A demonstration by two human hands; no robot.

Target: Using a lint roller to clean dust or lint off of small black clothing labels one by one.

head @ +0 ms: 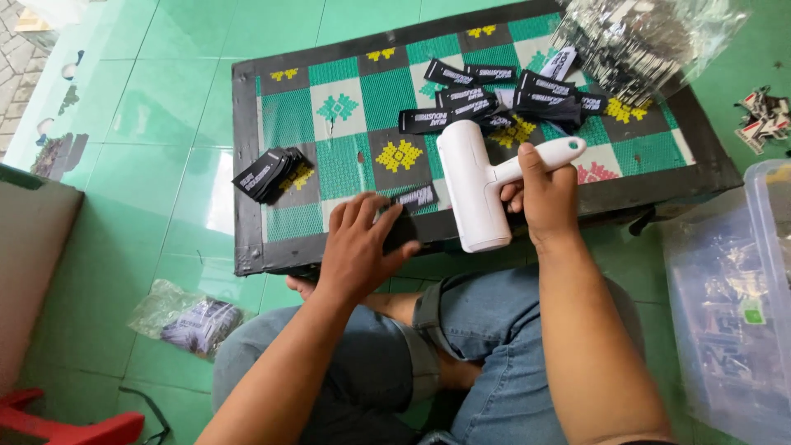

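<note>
Our right hand [548, 194] clamps the white lint roller [474, 185] by its handle, stiff, light | left hand [358, 243], fingers apart, pins a limp black woven label [414, 198] on the table's [247, 165] near edge.

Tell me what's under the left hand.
The left hand lies flat on the table edge, fingertips on a black label. Only the label's right part shows; whatever else lies beneath the palm is covered. The right hand holds a white roller.
</note>
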